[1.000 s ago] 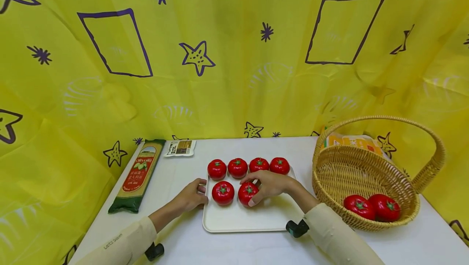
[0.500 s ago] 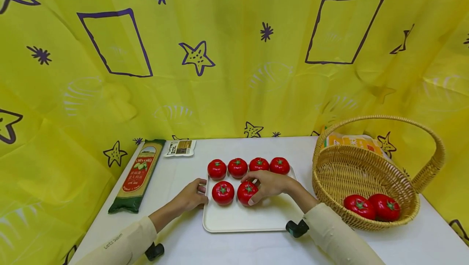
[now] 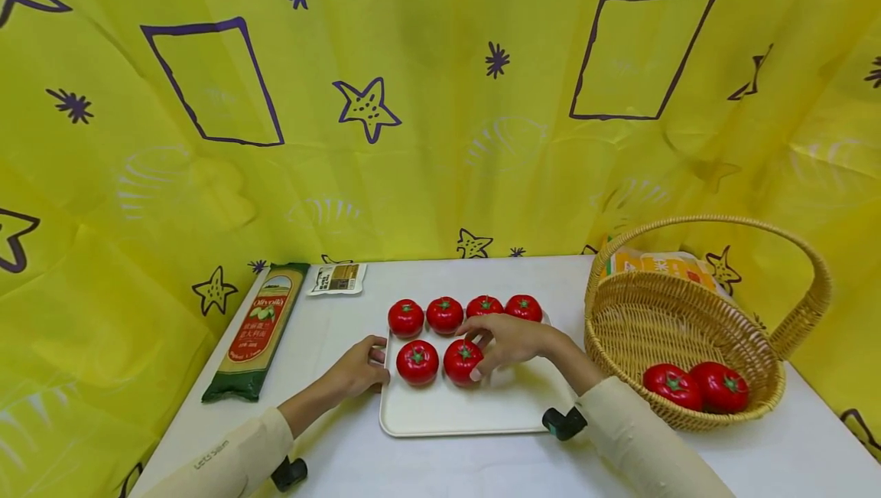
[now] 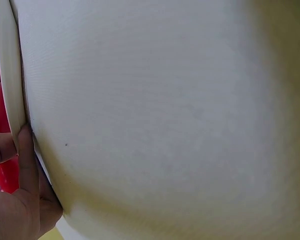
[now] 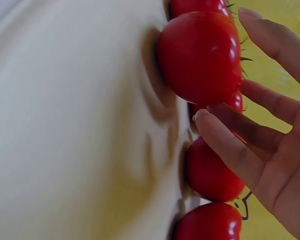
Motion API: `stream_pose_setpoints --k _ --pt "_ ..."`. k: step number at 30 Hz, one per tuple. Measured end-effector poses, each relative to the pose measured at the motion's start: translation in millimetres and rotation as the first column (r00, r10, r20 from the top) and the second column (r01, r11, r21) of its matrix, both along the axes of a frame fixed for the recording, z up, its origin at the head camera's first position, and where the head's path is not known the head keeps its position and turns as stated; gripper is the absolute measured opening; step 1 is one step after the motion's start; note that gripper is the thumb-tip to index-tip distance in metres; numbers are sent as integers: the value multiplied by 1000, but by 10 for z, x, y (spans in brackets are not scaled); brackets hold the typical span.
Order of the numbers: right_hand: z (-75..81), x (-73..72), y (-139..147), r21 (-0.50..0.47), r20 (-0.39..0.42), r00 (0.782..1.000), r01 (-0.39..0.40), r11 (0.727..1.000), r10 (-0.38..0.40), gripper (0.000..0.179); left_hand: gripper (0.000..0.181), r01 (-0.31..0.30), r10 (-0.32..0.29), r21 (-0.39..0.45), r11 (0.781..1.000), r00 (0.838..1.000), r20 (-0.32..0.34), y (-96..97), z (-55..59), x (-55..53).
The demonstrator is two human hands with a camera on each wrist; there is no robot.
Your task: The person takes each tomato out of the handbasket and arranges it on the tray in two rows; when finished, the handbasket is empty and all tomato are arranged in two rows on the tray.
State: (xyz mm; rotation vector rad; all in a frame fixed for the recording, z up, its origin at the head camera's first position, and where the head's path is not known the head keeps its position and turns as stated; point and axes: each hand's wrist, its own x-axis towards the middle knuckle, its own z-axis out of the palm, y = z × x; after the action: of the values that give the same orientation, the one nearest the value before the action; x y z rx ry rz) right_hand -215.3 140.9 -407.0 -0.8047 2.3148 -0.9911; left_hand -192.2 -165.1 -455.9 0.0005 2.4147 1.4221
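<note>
My left hand (image 3: 359,368) holds the left edge of a white tray (image 3: 475,415); in the left wrist view its thumb and fingers pinch the tray rim (image 4: 11,75). Red tomatoes stand on the tray: several along the back, and two in front, a left one (image 3: 417,365) and a right one (image 3: 460,364). Above and to the right of that right front tomato hovers my right hand (image 3: 508,339). The right wrist view has its fingers spread and slightly bent beside the tomato (image 5: 202,57), apart from it, with nothing held.
A wicker basket (image 3: 654,322) with a tall handle stands on the right, two tomatoes (image 3: 673,386) inside. Behind it lies an orange packet (image 3: 664,265). At the left are a long pasta packet (image 3: 258,330) and a small white sachet (image 3: 337,279). A yellow curtain (image 3: 427,184) closes the back.
My right hand has let go of the right front tomato and lifted slightly, its fingers spreading. That tomato shifted a little left. The left hand stays at the tray edge.
</note>
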Motion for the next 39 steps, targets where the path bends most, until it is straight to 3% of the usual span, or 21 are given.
stream_pose_setpoints --k 10,18,25,32,39 --pt "284 103 282 14 -93 995 -36 999 37 62 64 6 -5 47 999 1000 -14 -6 -11 10" --pt "475 234 712 -7 -89 996 28 1000 -28 58 64 15 -14 39 999 1000 -21 -4 -10 8" --pt "546 358 1101 -16 -76 994 81 997 -82 57 65 9 -8 34 999 1000 -22 -6 -16 7" --pt "614 477 1474 -8 -125 985 116 993 -116 57 64 3 -2 40 999 1000 -19 -5 -10 7" --pt "559 587 1858 -18 -131 981 140 990 -141 57 63 9 -9 30 1000 1000 -14 1 17 9"
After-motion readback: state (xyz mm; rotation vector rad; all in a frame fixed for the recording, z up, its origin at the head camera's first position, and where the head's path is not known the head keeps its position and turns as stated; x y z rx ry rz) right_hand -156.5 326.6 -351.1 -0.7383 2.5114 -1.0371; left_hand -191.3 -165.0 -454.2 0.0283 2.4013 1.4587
